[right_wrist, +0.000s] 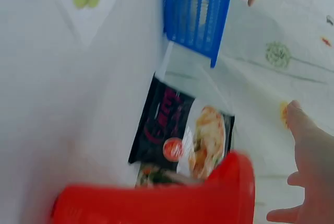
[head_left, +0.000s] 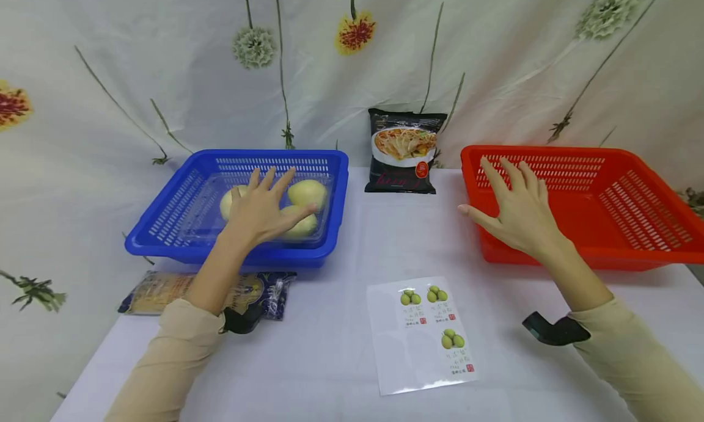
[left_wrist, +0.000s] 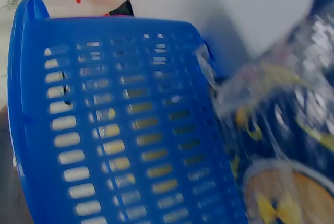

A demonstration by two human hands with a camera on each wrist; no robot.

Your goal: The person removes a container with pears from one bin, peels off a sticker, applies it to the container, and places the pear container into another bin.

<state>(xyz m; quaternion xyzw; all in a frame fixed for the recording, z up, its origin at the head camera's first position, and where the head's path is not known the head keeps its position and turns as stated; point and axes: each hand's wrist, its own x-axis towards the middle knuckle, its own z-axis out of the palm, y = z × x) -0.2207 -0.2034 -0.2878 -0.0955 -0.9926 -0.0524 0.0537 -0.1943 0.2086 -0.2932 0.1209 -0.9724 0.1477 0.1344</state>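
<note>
L hand [head_left: 263,209] over blue bskt [head_left: 165,249], far left, w/ pale fruit [head_left: 308,193] inside; R hand [head_left: 521,214] at left side of red bskt [head_left: 632,255], far right. Both hands' fingers spread.

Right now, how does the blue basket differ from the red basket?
The blue basket holds pale fruits in a clear tray; the red basket shows a bare floor. In the head view, the left hand covers part of the blue basket; the right hand, part of the red basket. Both baskets have slotted walls and stand on the white table.
</note>
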